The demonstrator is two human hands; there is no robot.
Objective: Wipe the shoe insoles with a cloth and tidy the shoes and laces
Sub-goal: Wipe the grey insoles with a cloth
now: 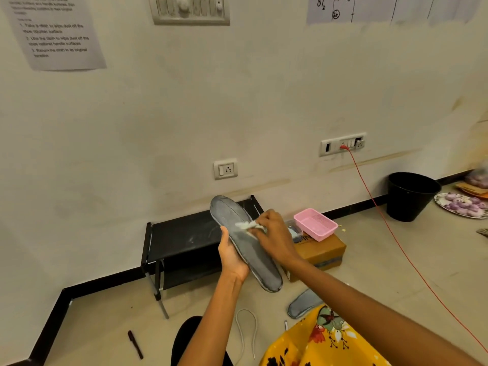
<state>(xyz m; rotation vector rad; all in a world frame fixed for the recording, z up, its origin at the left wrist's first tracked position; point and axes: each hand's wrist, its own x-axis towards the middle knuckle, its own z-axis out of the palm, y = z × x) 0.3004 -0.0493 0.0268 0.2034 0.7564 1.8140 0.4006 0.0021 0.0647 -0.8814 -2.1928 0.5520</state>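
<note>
A long grey insole (237, 223) is held up in the air in front of me, toe end pointing away. My left hand (232, 256) grips it from underneath near the middle, thumb on its left edge. My right hand (274, 233) pinches a small white cloth (248, 225) and presses it on the insole's upper face. A second grey insole (303, 303) lies on the floor, partly hidden behind my yellow flowered clothing. A white shoelace (247, 331) lies looped on the floor near my knee. No shoe is in view.
A low black shoe rack (182, 233) stands against the wall. A pink tray (315, 224) sits on a cardboard box (322, 253). A black bin (409, 195), a red cable (390, 233) and a plate (459, 204) are at the right. A dark pen (135, 344) lies on the floor.
</note>
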